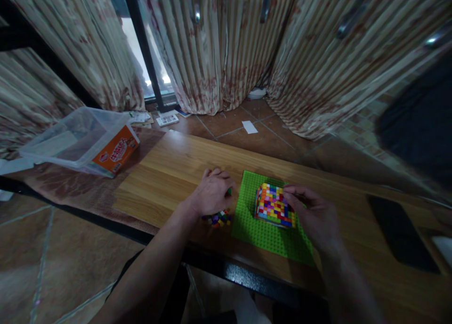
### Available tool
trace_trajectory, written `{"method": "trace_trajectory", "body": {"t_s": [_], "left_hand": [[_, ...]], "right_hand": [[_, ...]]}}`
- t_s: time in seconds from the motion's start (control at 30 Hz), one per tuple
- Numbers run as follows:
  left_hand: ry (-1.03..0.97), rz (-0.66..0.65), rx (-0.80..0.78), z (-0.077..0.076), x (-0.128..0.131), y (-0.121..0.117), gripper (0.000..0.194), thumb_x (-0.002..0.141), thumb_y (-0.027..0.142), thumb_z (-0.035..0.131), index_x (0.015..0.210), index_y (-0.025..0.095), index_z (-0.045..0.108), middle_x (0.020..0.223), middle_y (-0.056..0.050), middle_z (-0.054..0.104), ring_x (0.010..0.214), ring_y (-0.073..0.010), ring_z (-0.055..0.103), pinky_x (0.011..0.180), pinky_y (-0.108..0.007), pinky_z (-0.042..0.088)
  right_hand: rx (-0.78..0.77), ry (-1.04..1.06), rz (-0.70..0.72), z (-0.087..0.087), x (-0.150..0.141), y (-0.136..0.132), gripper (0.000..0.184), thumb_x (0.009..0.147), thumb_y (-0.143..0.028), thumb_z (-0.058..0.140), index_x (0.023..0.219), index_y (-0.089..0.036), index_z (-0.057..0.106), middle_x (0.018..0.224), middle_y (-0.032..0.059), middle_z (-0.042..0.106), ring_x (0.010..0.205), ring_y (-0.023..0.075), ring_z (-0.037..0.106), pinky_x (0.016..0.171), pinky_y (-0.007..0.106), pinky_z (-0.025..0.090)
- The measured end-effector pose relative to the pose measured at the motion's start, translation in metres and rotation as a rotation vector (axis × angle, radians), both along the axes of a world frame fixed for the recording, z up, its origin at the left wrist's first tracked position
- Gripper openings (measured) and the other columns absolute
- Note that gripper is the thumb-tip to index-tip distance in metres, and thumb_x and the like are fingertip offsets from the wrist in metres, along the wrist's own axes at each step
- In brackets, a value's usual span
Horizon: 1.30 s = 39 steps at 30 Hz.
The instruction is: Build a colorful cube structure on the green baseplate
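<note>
A block built of many small multicoloured toy bricks [273, 204] stands on a green studded baseplate [247, 220]. My right hand [312, 213] reaches over its right side, with thumb and forefinger pinched at the upper right corner. Whatever lies between those fingertips is hidden. Left of the baseplate, my left hand [212, 192] is curled with its palm down, and a green toy brick [229, 191] peeks out between its thumb and fingers. Just below this hand, a small pile of loose toy bricks [221, 219] in mixed colours lies on the wooden table.
The wooden table [158, 173] carries a dark flat slab [400, 232] at the right. At far left, a clear plastic bin [63, 154] with an orange label rests on a reddish cloth [63, 185]. Striped curtains [219, 55] hang behind; papers [249, 127] lie on the tiled floor.
</note>
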<state>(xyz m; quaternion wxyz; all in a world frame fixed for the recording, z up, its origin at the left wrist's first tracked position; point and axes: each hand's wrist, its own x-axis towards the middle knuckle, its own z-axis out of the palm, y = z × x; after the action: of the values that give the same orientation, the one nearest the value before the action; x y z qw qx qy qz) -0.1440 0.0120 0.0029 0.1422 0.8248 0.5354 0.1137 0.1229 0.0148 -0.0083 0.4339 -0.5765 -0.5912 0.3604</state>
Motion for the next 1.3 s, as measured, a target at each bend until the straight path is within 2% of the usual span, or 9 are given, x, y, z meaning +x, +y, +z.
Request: {"method": "trace_trajectory", "body": {"t_s": [0.23,0.5,0.6,0.73,0.83,1.03,1.2,1.3], "left_hand": [[-0.009,0.02,0.001,0.0,0.0,0.002,0.023,0.078,0.028,0.061,0.099,0.022,0.069,0.106,-0.007,0.067,0.105,-0.0266,0.053,0.094,-0.043,0.035],[-0.008,0.032,-0.037,0.002,0.004,0.002,0.039,0.075,0.041,0.069,0.109,0.022,0.067,0.111,-0.009,0.067,0.111,-0.03,0.053,0.094,-0.044,0.038],[-0.008,0.025,-0.025,0.002,0.004,0.0,0.034,0.077,0.032,0.065,0.11,0.023,0.067,0.11,-0.009,0.067,0.111,-0.0293,0.054,0.095,-0.044,0.038],[-0.006,0.014,-0.052,0.002,0.002,-0.001,0.039,0.072,0.021,0.062,0.111,0.024,0.067,0.112,-0.007,0.067,0.112,-0.0289,0.054,0.095,-0.044,0.038],[-0.007,0.005,-0.061,0.001,0.002,-0.001,0.039,0.073,0.02,0.062,0.111,0.024,0.066,0.112,-0.007,0.067,0.111,-0.0286,0.054,0.096,-0.044,0.038],[0.019,0.053,0.019,-0.004,0.014,0.0,0.021,0.081,0.024,0.06,0.1,0.02,0.067,0.107,-0.009,0.068,0.109,-0.0288,0.055,0.093,-0.044,0.039],[-0.038,0.072,0.024,-0.003,0.013,0.0,0.027,0.083,0.031,0.062,0.108,0.021,0.065,0.109,-0.008,0.068,0.109,-0.0285,0.056,0.093,-0.043,0.039],[-0.047,0.021,0.01,-0.003,0.006,0.001,0.027,0.082,0.021,0.057,0.107,0.022,0.066,0.108,-0.006,0.069,0.109,-0.0275,0.056,0.092,-0.043,0.039]], "right_hand": [[-0.026,0.017,-0.012,-0.001,0.002,0.001,0.024,0.076,-0.046,0.073,0.085,-0.025,0.073,0.101,0.0038,0.073,0.098,0.0232,0.066,0.097,0.046,0.049],[-0.019,-0.008,0.001,-0.001,0.001,0.001,0.025,0.077,-0.047,0.071,0.086,-0.024,0.074,0.1,0.0046,0.074,0.095,0.0237,0.067,0.094,0.046,0.05],[-0.019,-0.008,0.008,-0.002,0.002,0.001,0.025,0.077,-0.047,0.071,0.088,-0.024,0.074,0.101,0.0046,0.074,0.095,0.0237,0.067,0.094,0.046,0.05],[-0.03,0.009,0.006,-0.003,0.003,0.001,0.023,0.077,-0.046,0.072,0.087,-0.025,0.074,0.098,0.0031,0.073,0.095,0.0224,0.066,0.094,0.044,0.05],[-0.042,0.014,-0.005,-0.003,0.003,0.001,0.022,0.077,-0.045,0.072,0.087,-0.026,0.074,0.098,0.0024,0.073,0.095,0.0221,0.066,0.095,0.044,0.049],[-0.039,0.017,-0.002,-0.001,0.0,0.002,0.023,0.076,-0.047,0.072,0.085,-0.025,0.074,0.097,0.0023,0.073,0.093,0.0219,0.066,0.093,0.043,0.05],[-0.031,0.005,-0.004,-0.001,-0.001,0.002,0.025,0.076,-0.047,0.072,0.085,-0.024,0.074,0.092,0.0027,0.073,0.091,0.0218,0.066,0.09,0.042,0.051],[-0.032,0.002,-0.001,-0.003,0.0,0.003,0.025,0.076,-0.046,0.071,0.087,-0.024,0.074,0.093,0.0027,0.073,0.09,0.0212,0.066,0.089,0.041,0.051]]}}
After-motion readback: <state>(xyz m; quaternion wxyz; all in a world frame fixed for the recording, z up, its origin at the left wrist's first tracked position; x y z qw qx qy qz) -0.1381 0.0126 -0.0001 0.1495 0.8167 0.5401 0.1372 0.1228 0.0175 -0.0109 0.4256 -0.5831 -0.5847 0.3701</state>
